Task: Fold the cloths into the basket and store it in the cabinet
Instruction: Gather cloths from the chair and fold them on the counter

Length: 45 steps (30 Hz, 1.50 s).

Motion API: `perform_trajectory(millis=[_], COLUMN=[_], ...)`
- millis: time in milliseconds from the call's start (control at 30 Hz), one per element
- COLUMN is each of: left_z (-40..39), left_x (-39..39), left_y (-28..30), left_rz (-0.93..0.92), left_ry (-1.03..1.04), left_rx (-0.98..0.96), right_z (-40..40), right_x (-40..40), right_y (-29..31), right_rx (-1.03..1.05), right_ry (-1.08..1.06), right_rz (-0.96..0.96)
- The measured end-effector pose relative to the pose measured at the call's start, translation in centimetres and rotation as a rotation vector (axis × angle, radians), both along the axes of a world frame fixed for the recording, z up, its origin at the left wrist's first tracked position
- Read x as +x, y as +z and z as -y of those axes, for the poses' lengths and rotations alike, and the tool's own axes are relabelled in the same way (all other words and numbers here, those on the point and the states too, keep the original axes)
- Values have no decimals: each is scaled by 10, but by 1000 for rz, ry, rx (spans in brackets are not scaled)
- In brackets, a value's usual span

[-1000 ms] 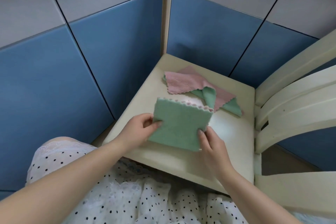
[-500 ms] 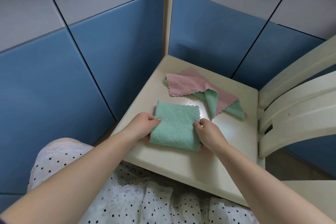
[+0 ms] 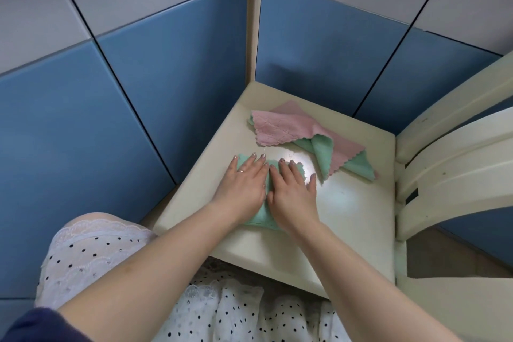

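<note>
**Operator:** Green cloth, folded small, lies on the near-left part of the cream chair seat, and I have both palms on it. Left hand and right hand sit side by side, fingers straight and a little spread, pressing flat and gripping nothing.

**Observer:** So you're setting the crease?

**Operator:** That's my reading. To do it well I'd press evenly and sweep outward from the middle toward the edges, so no air or ridge gets trapped between the layers. The seat looks smooth, so the cloth could skate if I push sideways too hard.

**Observer:** What else needs folding?

**Operator:** A pink cloth draped loosely over another green one, farther back on the seat, apart from my hands. Both look unfolded.

**Observer:** And the basket?

**Operator:** Neither basket nor cabinet shows from here, so I judge the task is early. I'd keep this fold square so it stacks neatly.
</note>
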<state>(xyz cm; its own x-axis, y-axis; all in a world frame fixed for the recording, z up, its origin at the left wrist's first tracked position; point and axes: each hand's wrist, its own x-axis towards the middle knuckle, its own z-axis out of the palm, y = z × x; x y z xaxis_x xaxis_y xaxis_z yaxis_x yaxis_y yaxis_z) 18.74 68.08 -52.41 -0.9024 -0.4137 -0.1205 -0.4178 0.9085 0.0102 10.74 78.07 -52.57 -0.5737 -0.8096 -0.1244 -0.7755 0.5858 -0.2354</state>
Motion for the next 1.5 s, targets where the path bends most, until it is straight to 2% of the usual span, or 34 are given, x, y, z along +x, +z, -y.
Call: perform_trajectory(millis=[200,433,567,633,700,767,900,1067,1167,1267,1333,1400,1500], left_z=[12,13,16,14,11,11,10,12,21,37,49,60,75], left_x=[13,12,33,45,50,47,43,63,87,118,141,168,207], left_y=[-10,-8,-2,3,7,8,15,44,76,121,155,193,250], left_rz=[30,27,-68,-98,-145,-242,-454,-778,-886,-985,-1014,-1034,-1057], left_ry=[63,86,240,234,223,267,439,712,741,720,682,638,596], left_rx=[14,42,133,193,313,494,762,1233,1338,1309,1187,979,689], right_z=[-17,-16,-37,-51,-57,-54,-40,-21,-3,28,48,71,106], right_x=[-9,-11,-14,-15,-13,-12,-4,12,20,32,42,54,76], right_y=[-13,-11,1,0,-2,-1,7,33,66,111,142,175,228], right_rx=[69,68,-47,-127,-199,-259,-480,-645,-731,-803,-799,-759,-726], right_ry=[-87,-95,-189,-162,-114,-152,-309,-380,-364,-270,-169,-38,160], right_rz=[-60,3,47,105,174,276,605,855,1000,1191,1257,1246,1114])
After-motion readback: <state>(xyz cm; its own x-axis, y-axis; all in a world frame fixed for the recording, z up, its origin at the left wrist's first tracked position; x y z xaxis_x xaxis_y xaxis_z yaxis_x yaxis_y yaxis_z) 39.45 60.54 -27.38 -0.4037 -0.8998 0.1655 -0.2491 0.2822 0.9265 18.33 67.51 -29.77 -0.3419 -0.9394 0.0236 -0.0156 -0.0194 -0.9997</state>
